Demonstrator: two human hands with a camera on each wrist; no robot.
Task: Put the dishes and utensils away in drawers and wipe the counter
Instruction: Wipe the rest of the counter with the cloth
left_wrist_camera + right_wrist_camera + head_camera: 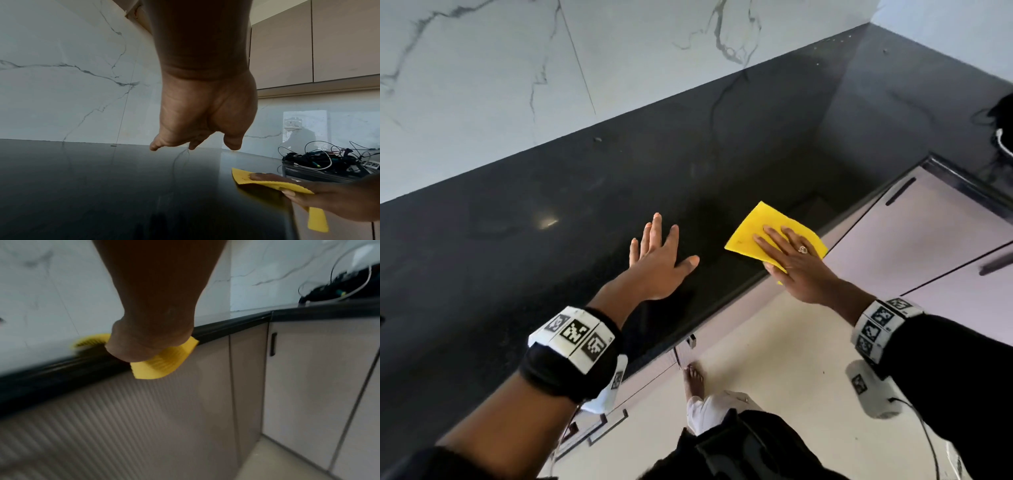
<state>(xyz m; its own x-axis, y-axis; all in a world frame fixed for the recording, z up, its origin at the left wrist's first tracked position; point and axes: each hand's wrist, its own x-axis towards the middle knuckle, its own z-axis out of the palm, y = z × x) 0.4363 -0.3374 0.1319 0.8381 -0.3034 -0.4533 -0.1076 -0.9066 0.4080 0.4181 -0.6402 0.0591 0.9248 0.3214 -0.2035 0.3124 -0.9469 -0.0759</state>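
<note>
Nearest the head camera were the person's two forearms, each banded at the wrist with a strap of black-and-white coded markers. Below them ran the black counter (pixel 558 219), a long polished slab crossing the scene from near left to far right, where it turned a corner. Behind it stood a white marble backsplash (pixel 482 85) with grey veining. Under the counter's near edge were pale cabinet fronts (pixel 308 386), one ribbed and the others flat with dark bar handles, above a cream floor (pixel 774 359) on which a bare foot showed.

At the far right corner of the counter lay a tangle of cables (pixel 320 155) on a dark flat box, well apart from both hands.

The left hand (pixel 657 260) was held flat over the counter, fingers straight and together, thumb spread to the right, holding nothing. Whether the palm touched the surface could not be told; the left wrist view showed the fingertips close to it.

The right hand (pixel 794 263), wearing a ring, lay on the yellow cloth (pixel 760 229) at the counter's near edge, to the right of the left hand. Its fingers were extended across the top of the cloth and pressed it against the surface, while the thumb pinned a fold that draped over the edge and hung in front of the cabinet. No dishes or utensils were visible on the counter.
</note>
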